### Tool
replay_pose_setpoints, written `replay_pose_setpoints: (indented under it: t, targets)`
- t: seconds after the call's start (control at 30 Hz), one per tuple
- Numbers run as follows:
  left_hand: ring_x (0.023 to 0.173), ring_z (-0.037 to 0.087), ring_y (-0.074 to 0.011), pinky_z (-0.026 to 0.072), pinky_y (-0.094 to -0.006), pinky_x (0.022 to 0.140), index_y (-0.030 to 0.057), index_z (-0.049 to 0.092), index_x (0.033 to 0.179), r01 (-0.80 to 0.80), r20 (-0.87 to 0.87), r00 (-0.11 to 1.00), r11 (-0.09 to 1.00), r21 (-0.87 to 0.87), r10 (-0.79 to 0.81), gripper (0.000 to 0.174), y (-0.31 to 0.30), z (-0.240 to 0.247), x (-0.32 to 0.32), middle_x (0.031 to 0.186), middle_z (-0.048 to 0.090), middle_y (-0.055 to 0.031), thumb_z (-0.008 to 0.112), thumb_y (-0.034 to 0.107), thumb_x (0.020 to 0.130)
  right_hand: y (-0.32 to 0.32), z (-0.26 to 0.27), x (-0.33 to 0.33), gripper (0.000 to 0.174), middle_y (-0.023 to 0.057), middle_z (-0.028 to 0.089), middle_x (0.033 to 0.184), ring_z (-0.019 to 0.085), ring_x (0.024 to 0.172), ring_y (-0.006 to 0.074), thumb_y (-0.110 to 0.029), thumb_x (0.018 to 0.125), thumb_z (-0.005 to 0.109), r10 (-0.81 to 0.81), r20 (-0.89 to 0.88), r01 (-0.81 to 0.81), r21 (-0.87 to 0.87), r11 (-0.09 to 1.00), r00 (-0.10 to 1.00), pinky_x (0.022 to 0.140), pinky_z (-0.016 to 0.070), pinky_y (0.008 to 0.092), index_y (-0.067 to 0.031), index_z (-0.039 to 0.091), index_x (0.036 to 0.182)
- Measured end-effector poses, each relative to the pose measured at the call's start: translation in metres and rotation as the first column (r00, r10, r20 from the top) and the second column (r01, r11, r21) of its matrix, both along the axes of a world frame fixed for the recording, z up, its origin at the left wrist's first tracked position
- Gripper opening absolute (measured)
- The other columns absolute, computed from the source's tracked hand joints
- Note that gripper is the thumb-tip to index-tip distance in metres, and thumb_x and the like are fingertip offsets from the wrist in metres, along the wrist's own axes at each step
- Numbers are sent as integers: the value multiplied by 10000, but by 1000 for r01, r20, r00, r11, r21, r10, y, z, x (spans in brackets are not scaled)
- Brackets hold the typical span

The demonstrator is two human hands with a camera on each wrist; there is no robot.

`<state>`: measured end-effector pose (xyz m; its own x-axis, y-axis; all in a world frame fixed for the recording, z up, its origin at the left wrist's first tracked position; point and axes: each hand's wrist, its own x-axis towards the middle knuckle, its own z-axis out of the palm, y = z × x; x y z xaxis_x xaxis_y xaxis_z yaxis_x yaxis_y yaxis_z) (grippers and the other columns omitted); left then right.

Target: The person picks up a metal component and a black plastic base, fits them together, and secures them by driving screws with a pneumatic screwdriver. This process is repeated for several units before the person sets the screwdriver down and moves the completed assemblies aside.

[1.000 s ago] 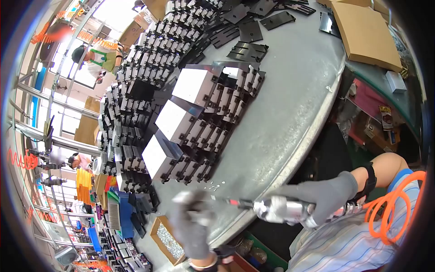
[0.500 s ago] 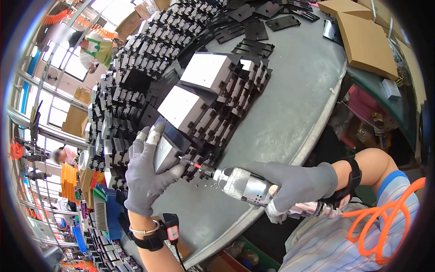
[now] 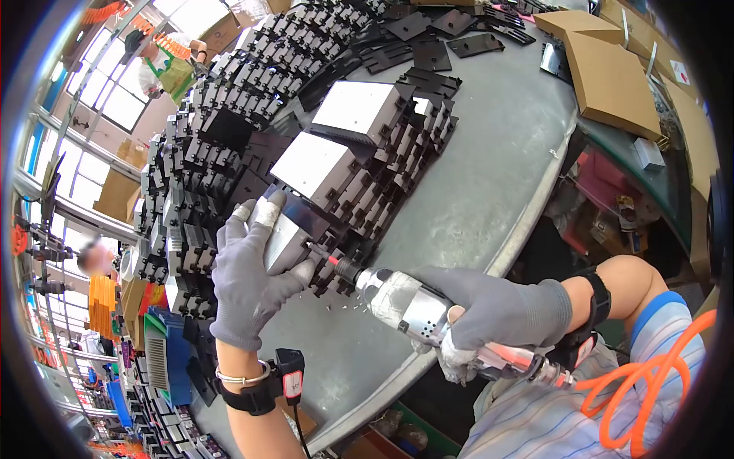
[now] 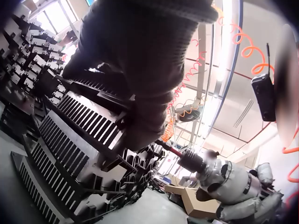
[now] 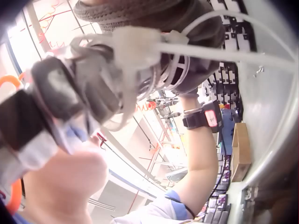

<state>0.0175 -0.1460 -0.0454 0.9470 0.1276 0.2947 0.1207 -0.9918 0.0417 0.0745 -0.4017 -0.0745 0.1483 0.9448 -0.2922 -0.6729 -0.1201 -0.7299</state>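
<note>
My left hand (image 3: 248,283), in a grey glove with pale fingertips, lies spread over the nearest white-topped slotted metal housing (image 3: 284,243). Its straight fingers rest along the far side and its thumb on the near corner. In the left wrist view the same hand (image 4: 135,70) spans the stack of slotted housings (image 4: 65,140). My gloved right hand (image 3: 497,310) grips a silver pneumatic screwdriver (image 3: 405,302), its fingers wrapped round the body. The driver's bit (image 3: 319,251) points at the housing's near corner, close beside my left thumb.
Two more white-topped stacks (image 3: 313,168) stand behind, with rows of similar parts (image 3: 260,84) along the left. Flat black plates (image 3: 432,55) lie at the back. A cardboard box (image 3: 612,84) is at right. An orange coiled hose (image 3: 650,382) runs from the driver. Small screws lie near the stack.
My left hand has gone from beside the screw box up onto the nearest housing. The screwdriver in my right hand has moved left and forward to that housing's corner. The last half second shows little change.
</note>
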Motion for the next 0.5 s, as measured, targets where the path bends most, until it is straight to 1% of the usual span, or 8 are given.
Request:
replay_pose_setpoints:
  t: [0.03, 0.1, 0.23, 0.3, 0.33, 0.4, 0.43, 0.5]
  targets:
    - [1066, 495, -363, 455, -407, 884, 136, 525, 1250, -4, -5, 1000, 1000, -11, 4, 758, -1, 0, 0, 1223, 481, -208, 756, 311, 549, 0, 0, -1, 776, 120, 497, 903, 611, 636, 207, -57, 585, 570, 2, -1, -2, -4, 1000, 1000, 562, 530, 321, 14, 295, 1307]
    - [1063, 496, -362, 456, -404, 884, 138, 526, 1249, -7, -10, 1000, 1000, -22, 6, 761, -2, 0, 2, 1223, 483, -202, 757, 314, 546, 0, 1, -1, 436, 41, 470, 806, 468, 636, 91, -76, 725, 515, -32, 8, 31, 73, 997, 999, 569, 423, 239, 19, 408, 1137]
    - [1065, 493, -353, 458, -403, 886, 158, 523, 1255, -10, -5, 1000, 1000, 5, 10, 774, 0, -2, 2, 1219, 483, -192, 763, 322, 537, 2, 1, 2, 412, 36, 463, 805, 460, 628, 93, -78, 719, 512, -31, -13, 32, 86, 996, 999, 567, 417, 234, 14, 422, 1110]
    - [1069, 491, -349, 454, -405, 893, 165, 521, 1257, -13, -10, 1000, 1000, 1, 13, 780, -1, -3, 2, 1219, 482, -191, 765, 325, 534, 1, 0, 7, 746, 129, 497, 894, 607, 631, 205, -66, 579, 574, 23, -16, -22, 13, 1000, 1000, 562, 526, 318, 27, 322, 1274]
    - [1080, 484, -354, 447, -406, 904, 176, 512, 1266, -15, -16, 1000, 1000, -9, 15, 790, -2, -2, 3, 1229, 476, -194, 767, 332, 535, -1, 2, 8, 746, 129, 497, 894, 607, 631, 205, -66, 579, 574, 19, -16, -19, 12, 1000, 1000, 562, 526, 318, 27, 322, 1274]
    - [1092, 478, -359, 441, -407, 915, 188, 503, 1275, -21, -25, 999, 1000, -21, 21, 799, -2, 0, 2, 1239, 471, -197, 769, 338, 536, -7, 6, 6, 504, 55, 470, 802, 484, 633, 106, -71, 663, 533, 8, 46, -11, 61, 998, 999, 559, 441, 251, 7, 407, 1145]
    - [1109, 470, -359, 437, -402, 921, 171, 466, 1303, -10, -35, 999, 1000, -11, 10, 838, 0, 2, 2, 1257, 460, -200, 769, 347, 541, -12, 7, 6, 504, 55, 470, 802, 484, 633, 106, -71, 663, 533, 15, 44, -18, 59, 998, 999, 559, 441, 251, 7, 407, 1145]
    - [1127, 463, -358, 433, -398, 926, 154, 430, 1331, -18, -64, 998, 1000, -8, 18, 878, 2, -2, -8, 1275, 449, -203, 770, 356, 547, -25, 1, 5, 631, 75, 478, 811, 515, 658, 125, -47, 615, 557, 115, 127, -114, -18, 993, 985, 572, 465, 262, -5, 375, 1217]
